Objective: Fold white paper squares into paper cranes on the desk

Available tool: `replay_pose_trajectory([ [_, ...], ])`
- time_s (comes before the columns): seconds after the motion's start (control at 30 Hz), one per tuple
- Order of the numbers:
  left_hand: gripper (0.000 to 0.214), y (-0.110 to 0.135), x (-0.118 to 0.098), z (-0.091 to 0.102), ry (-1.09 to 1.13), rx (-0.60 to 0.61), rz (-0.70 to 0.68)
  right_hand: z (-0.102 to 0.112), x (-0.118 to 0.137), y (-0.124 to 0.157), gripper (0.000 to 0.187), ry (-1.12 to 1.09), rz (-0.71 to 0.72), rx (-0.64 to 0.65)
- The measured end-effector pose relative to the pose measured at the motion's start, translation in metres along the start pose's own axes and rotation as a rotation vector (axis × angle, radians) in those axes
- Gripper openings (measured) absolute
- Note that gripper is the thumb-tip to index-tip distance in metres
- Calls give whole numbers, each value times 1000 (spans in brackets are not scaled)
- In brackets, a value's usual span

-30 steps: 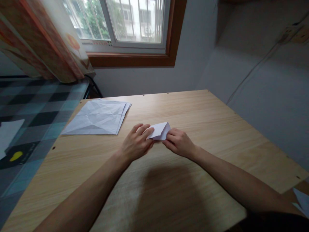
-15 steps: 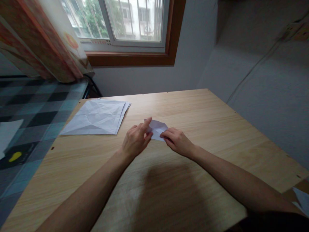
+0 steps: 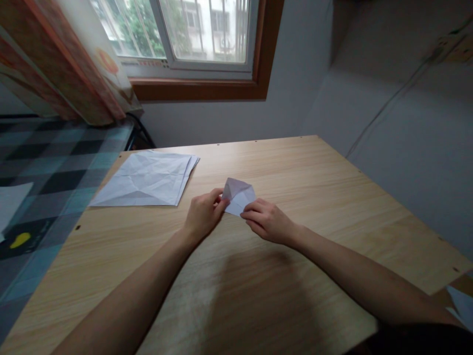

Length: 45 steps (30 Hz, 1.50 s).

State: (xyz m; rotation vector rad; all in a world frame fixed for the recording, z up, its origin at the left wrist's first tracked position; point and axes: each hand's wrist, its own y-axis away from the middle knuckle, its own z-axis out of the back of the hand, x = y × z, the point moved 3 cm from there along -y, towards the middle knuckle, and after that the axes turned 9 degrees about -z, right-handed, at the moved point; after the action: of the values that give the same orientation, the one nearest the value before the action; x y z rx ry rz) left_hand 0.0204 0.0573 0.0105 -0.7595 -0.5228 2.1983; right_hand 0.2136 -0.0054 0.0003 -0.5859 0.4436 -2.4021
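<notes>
A small piece of folded white paper (image 3: 238, 194) is at the middle of the wooden table, between my two hands. Its far flap stands partly raised, with creases showing. My left hand (image 3: 206, 211) pinches the paper's left edge between thumb and fingers. On the near right corner, the fingers of my right hand (image 3: 266, 219) are closed together and press on the paper; they hide that corner.
Creased white sheets (image 3: 148, 177) lie stacked at the table's far left. A checkered cloth (image 3: 74, 162) covers the surface beyond the left edge. The wooden table (image 3: 332, 197) meets walls behind and to the right. Other paper (image 3: 461, 303) shows at lower right.
My left hand's raised index finger has come down to the paper's left edge. The far flap now stands up more. My right hand has shifted slightly left along the near edge.
</notes>
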Motion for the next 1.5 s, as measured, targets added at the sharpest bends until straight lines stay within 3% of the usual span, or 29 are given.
replay_pose_trajectory([
  [0.13,26,-1,1,1,29,-35,43,1,10,2,16,32,52,41],
  [0.27,12,-2,2,7,-91,-150,127,-1,21,4,19,89,121,89],
  [0.3,18,-2,3,8,-125,-158,165,-2,24,4,21,102,144,101],
  [0.37,33,-2,4,10,-165,-136,246,-3,30,5,28,118,191,113],
  [0.47,35,-1,2,11,-204,-95,287,-3,38,5,37,120,239,114],
  [0.63,11,0,-7,5,-234,-23,4,-4,44,4,37,115,257,154],
  [0.73,13,1,-11,-1,-208,56,-153,-4,44,4,28,100,263,125],
  [0.8,15,2,-13,-4,-154,109,-234,-2,41,3,23,89,260,60],
  [0.93,16,5,-14,-8,-19,170,-356,11,24,6,32,44,221,-147],
  [1.1,21,6,-14,-9,65,254,-398,24,-8,8,38,-74,13,-291],
  [1.27,24,5,-15,-7,132,302,-373,12,-21,3,36,-66,-202,-218],
  [1.5,23,4,-19,-6,89,364,-374,-8,-23,0,47,166,-313,136],
])
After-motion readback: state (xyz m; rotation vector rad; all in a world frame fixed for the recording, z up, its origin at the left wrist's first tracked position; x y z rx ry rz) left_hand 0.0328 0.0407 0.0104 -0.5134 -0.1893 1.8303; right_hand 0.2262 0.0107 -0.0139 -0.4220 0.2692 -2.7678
